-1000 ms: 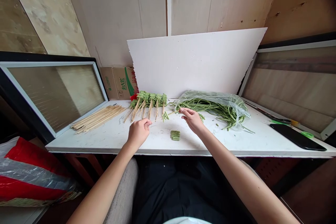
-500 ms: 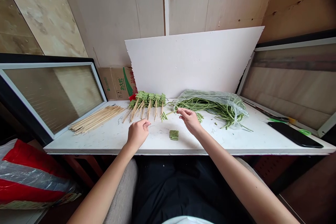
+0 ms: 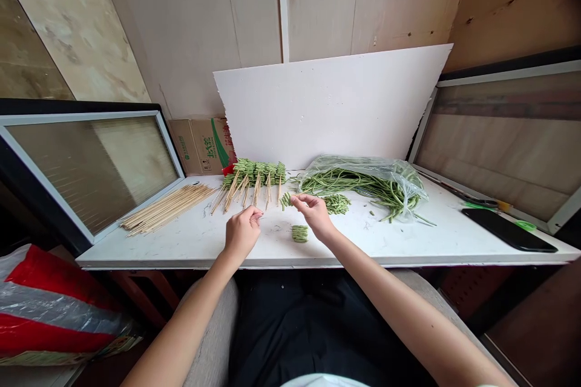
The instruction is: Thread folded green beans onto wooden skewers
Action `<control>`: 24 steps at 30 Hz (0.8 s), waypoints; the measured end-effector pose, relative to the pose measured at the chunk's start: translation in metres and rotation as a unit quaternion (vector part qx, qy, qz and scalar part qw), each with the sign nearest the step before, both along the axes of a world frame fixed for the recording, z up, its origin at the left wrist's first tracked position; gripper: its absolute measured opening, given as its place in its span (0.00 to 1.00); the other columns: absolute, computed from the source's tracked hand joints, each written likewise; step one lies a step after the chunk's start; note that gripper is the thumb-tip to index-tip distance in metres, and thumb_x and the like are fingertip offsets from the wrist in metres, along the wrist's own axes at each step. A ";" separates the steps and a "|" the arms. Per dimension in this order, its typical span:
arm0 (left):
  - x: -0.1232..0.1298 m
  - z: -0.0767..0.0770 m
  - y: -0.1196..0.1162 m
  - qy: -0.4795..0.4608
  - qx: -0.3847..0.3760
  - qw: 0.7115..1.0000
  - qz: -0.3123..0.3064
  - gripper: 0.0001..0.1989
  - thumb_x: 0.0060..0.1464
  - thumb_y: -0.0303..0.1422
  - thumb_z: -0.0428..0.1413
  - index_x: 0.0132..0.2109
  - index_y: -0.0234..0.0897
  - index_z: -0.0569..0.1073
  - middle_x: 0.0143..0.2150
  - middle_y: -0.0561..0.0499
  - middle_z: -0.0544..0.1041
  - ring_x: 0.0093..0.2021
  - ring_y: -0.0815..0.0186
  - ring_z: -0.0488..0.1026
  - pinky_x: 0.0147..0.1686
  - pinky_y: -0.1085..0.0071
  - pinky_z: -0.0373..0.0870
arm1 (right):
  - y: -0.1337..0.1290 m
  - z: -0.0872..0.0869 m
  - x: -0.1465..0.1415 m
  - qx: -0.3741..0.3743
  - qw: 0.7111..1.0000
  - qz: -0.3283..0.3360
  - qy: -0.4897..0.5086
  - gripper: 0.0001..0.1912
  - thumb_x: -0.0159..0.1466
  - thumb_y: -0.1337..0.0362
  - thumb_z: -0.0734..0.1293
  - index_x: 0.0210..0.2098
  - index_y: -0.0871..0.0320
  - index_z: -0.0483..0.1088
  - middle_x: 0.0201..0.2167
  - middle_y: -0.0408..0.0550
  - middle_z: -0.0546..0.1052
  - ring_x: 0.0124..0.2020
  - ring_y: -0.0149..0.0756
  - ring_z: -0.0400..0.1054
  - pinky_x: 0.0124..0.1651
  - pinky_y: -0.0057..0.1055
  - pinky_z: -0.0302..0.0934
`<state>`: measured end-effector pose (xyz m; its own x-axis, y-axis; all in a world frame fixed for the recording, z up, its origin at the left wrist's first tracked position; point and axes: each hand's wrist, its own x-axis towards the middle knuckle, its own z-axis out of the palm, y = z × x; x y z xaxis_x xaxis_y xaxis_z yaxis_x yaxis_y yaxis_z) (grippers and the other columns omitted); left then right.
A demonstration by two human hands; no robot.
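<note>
"What's at the tabletop's left end?"
"Bare skewers. Then the left hand, clenched; I can't tell whether it grips anything."
"Behind it?"
"Loaded skewers, near the back edge."
"Next?"
"A bean stack near the front edge, and the right hand, pinching bean pieces."
"Farther right?"
"Bagged long beans, toward the back edge."

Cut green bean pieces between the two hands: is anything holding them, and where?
The right hand appears to pinch the cut green bean pieces at their right end. Whether the left hand's closed fingers hold anything cannot be told.
</note>
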<state>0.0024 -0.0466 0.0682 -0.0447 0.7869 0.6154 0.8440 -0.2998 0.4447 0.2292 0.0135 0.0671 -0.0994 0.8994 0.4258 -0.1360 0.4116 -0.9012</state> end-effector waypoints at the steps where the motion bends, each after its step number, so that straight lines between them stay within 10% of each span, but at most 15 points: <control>1: 0.001 0.001 -0.001 -0.002 0.005 1.000 0.000 0.12 0.58 0.23 0.52 0.38 0.42 0.79 0.33 0.52 0.83 0.34 0.61 0.79 0.36 0.70 0.66 | -0.002 0.001 -0.001 0.001 1.000 0.001 -0.003 0.16 0.58 0.46 0.76 0.29 0.52 0.80 0.36 0.48 0.82 0.43 0.46 0.73 0.47 0.40 0.63; 14: -0.006 0.002 0.002 -0.006 0.004 1.000 -0.020 0.11 0.60 0.24 0.52 0.37 0.41 0.78 0.31 0.53 0.82 0.34 0.62 0.78 0.35 0.70 0.64 | 0.010 0.001 0.012 -0.049 0.993 0.106 0.005 0.20 0.52 0.52 0.81 0.42 0.51 0.82 0.36 0.46 0.80 0.38 0.38 0.70 0.40 0.35 0.62; 24: -0.006 -0.002 0.003 0.005 0.002 1.000 -0.028 0.11 0.59 0.23 0.52 0.36 0.41 0.77 0.30 0.53 0.81 0.33 0.62 0.77 0.32 0.71 0.63 | 0.013 -0.004 0.017 -0.021 0.989 0.106 -0.101 0.17 0.58 0.48 0.77 0.31 0.56 0.81 0.34 0.46 0.79 0.35 0.36 0.68 0.39 0.33 0.59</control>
<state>-0.0040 -0.0433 0.0658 0.0062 0.7858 0.6184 0.8299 -0.3491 0.4352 0.2463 0.0267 0.0628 -0.3664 0.8657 0.3411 -0.0302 0.3553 -0.9343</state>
